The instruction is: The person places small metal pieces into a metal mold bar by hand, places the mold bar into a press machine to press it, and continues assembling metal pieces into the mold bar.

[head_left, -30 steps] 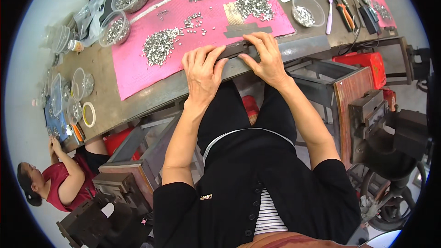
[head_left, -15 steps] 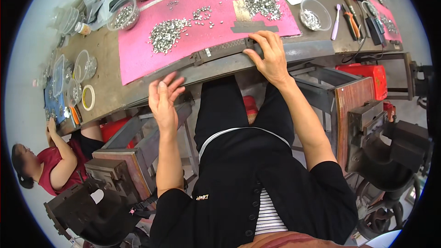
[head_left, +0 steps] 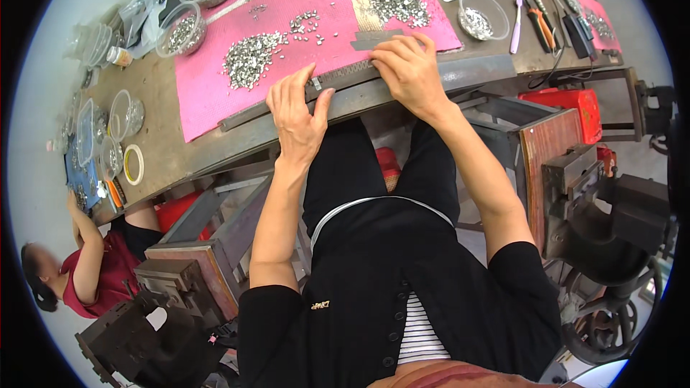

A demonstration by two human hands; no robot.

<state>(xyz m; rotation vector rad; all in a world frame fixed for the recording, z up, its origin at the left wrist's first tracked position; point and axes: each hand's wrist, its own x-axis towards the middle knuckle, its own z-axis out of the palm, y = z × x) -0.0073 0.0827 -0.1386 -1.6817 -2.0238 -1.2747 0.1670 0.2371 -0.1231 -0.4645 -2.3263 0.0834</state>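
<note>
A dark grey metal bar [head_left: 348,72] with a row of small slots and a pale mark lies along the front edge of a pink mat [head_left: 205,86]. My left hand [head_left: 297,118] is at its left end, fingers bent over the far side and thumb on the near side. At the right end, my right hand [head_left: 411,75] grips the bar between thumb and curled fingers; its fingertips partly hide that end. Beyond the bar, small shiny metal pieces [head_left: 248,59] lie in a heap on the mat, with another heap [head_left: 399,1] farther right.
Clear tubs of metal pieces stand at the far left [head_left: 182,34] and right [head_left: 483,14]. Pliers [head_left: 540,25] and a lilac-handled tool [head_left: 517,25] lie on the right. A grey strip [head_left: 474,68] runs along the table edge. A co-worker [head_left: 93,266] sits at the left.
My left hand has moved right and forward from above the table edge onto the bar's left end. My right hand's fingers have closed further around the right end.
</note>
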